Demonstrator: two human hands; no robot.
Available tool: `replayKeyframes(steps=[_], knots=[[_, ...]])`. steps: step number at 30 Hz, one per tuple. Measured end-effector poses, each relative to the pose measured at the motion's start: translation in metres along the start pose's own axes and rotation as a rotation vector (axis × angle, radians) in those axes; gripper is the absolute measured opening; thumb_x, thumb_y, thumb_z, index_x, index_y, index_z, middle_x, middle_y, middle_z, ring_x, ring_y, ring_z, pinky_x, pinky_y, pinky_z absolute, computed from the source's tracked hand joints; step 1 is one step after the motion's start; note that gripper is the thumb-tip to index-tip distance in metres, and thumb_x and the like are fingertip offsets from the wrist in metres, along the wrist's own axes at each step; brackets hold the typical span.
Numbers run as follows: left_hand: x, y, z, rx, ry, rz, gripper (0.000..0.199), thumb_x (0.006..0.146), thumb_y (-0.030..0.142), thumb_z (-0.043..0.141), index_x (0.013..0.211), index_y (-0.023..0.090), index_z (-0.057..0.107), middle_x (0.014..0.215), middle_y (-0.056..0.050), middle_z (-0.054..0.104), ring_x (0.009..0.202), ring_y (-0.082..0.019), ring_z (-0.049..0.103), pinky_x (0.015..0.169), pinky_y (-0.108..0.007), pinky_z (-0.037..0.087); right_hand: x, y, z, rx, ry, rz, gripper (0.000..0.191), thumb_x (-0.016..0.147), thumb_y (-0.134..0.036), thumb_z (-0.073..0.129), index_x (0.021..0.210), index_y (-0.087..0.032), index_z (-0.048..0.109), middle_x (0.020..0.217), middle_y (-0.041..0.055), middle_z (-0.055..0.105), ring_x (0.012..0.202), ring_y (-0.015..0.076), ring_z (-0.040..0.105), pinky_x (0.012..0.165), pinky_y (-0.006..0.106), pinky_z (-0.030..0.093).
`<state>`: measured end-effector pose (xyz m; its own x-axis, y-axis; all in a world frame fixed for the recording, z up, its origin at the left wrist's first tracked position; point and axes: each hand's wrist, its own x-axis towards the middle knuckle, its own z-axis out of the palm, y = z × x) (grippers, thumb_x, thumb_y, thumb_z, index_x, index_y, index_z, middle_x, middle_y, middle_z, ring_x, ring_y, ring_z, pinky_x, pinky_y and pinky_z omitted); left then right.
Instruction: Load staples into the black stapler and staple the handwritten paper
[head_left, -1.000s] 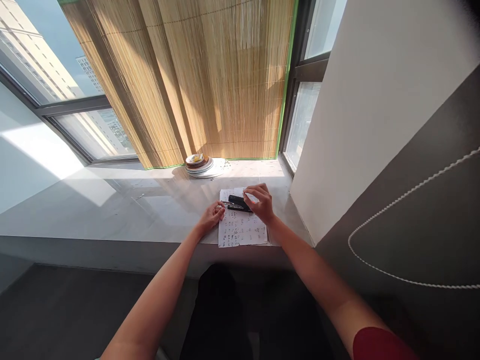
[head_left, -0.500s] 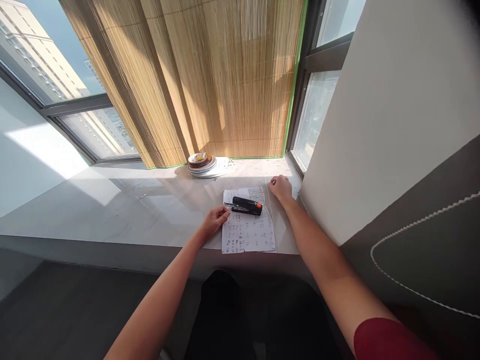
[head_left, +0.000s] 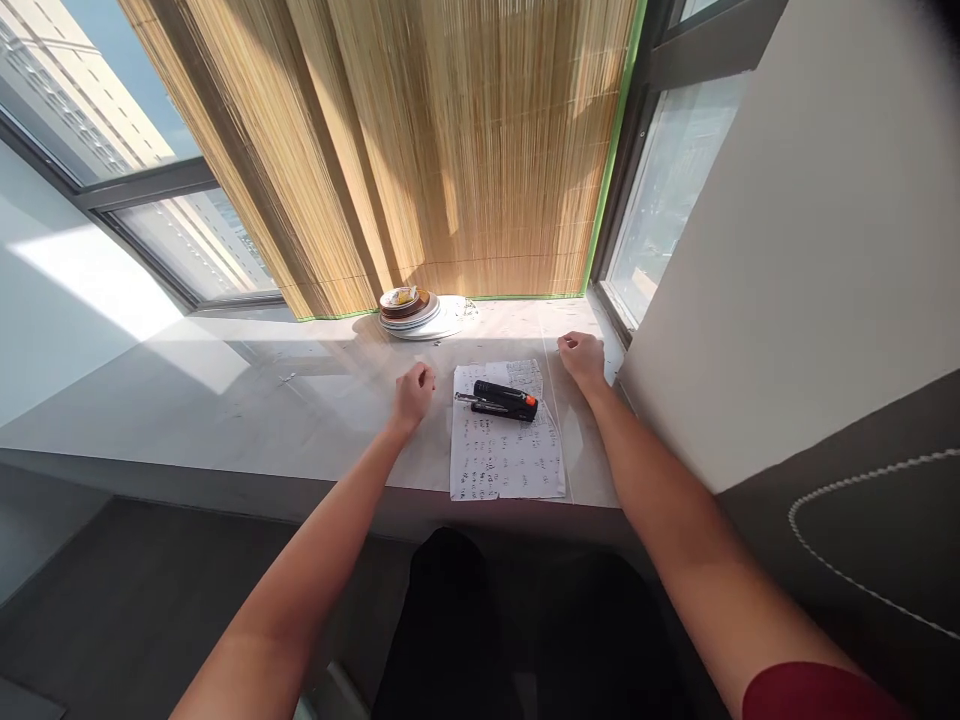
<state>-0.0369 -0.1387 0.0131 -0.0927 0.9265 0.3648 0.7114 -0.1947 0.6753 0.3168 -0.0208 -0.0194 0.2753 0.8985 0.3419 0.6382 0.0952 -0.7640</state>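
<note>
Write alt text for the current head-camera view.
A black stapler lies on a handwritten sheet on a window ledge, between a person's curled left hand and curled right hand, neither touching it. Behind, stacked plates stand near a bamboo blind.

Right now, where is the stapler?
In the head view, the stapler lies on the upper half of the written paper, just right of the picture's middle, between the left hand and the right hand, touched by neither.
</note>
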Motion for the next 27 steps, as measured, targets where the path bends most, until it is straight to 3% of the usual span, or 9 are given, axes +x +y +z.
replayKeyframes(steps=[3,5,9,12,16,20,24,27], knots=[[0.039,-0.022,0.006,0.102,0.006,0.029,0.005,0.086,0.019,0.057,0.082,0.022,0.057,0.092,-0.01,0.065,0.096,-0.028,0.063,0.092,-0.043,0.05,0.002,0.002,0.001,0.008,-0.029,-0.051,0.02,0.084,-0.029,0.057,0.081,-0.019,0.074,0.082,0.01,0.072,0.083,0.0265,0.061,0.082,0.038,0.046],[0.062,-0.033,0.012,0.124,-0.015,0.043,0.01,0.08,0.013,0.059,0.087,0.021,0.06,0.104,-0.015,0.065,0.109,-0.033,0.06,0.103,-0.05,0.045,0.003,0.002,0.001,-0.015,-0.02,-0.086,0.02,0.083,-0.029,0.057,0.082,-0.019,0.075,0.082,0.0087,0.068,0.078,0.0245,0.059,0.079,0.037,0.046],[0.098,-0.042,0.026,0.13,-0.072,0.084,0.027,0.08,0.009,0.057,0.104,0.017,0.064,0.126,-0.018,0.063,0.127,-0.033,0.055,0.114,-0.05,0.04,0.002,-0.001,0.001,-0.068,-0.024,-0.172,0.021,0.081,-0.03,0.057,0.079,-0.019,0.075,0.073,0.0047,0.059,0.069,0.0208,0.052,0.074,0.035,0.043],[0.107,-0.043,0.036,0.124,-0.091,0.102,0.027,0.082,0.011,0.056,0.105,0.017,0.067,0.13,-0.018,0.065,0.13,-0.032,0.055,0.114,-0.047,0.04,0.001,-0.004,0.002,-0.056,-0.059,-0.215,0.022,0.081,-0.03,0.056,0.079,-0.018,0.075,0.07,0.0037,0.059,0.068,0.0197,0.052,0.072,0.033,0.042],[0.094,-0.044,0.042,0.134,-0.058,0.093,0.017,0.084,0.011,0.055,0.089,0.019,0.069,0.109,-0.017,0.072,0.113,-0.033,0.064,0.102,-0.044,0.046,0.0,-0.006,0.002,-0.044,-0.098,-0.232,0.024,0.08,-0.031,0.057,0.082,-0.017,0.077,0.066,0.0033,0.061,0.065,0.0188,0.053,0.071,0.033,0.041],[0.063,-0.034,0.037,0.147,-0.011,0.08,0.016,0.086,0.012,0.057,0.076,0.021,0.066,0.09,-0.013,0.071,0.095,-0.031,0.065,0.088,-0.04,0.047,-0.004,-0.013,0.0,0.021,-0.134,-0.233,0.025,0.079,-0.034,0.059,0.081,-0.017,0.077,0.06,0.0018,0.059,0.061,0.0175,0.051,0.067,0.032,0.04],[0.031,-0.012,0.03,-0.028,0.048,0.161,0.015,0.097,0.024,0.053,0.097,0.022,0.067,0.085,-0.005,0.07,0.079,-0.021,0.063,0.082,-0.034,0.049,-0.018,-0.029,-0.003,0.219,-0.241,-0.352,0.028,0.086,-0.042,0.057,0.075,-0.019,0.07,0.061,-0.0004,0.055,0.06,0.0152,0.046,0.063,0.03,0.037],[0.021,0.0,0.028,-0.281,0.034,0.185,0.021,0.101,0.035,0.053,0.108,0.022,0.068,0.084,-0.002,0.069,0.072,-0.016,0.061,0.075,-0.029,0.05,-0.027,-0.039,-0.002,0.223,-0.358,-0.496,0.038,0.089,-0.044,0.057,0.059,-0.021,0.053,0.059,-0.0026,0.045,0.06,0.0132,0.038,0.061,0.029,0.032]])
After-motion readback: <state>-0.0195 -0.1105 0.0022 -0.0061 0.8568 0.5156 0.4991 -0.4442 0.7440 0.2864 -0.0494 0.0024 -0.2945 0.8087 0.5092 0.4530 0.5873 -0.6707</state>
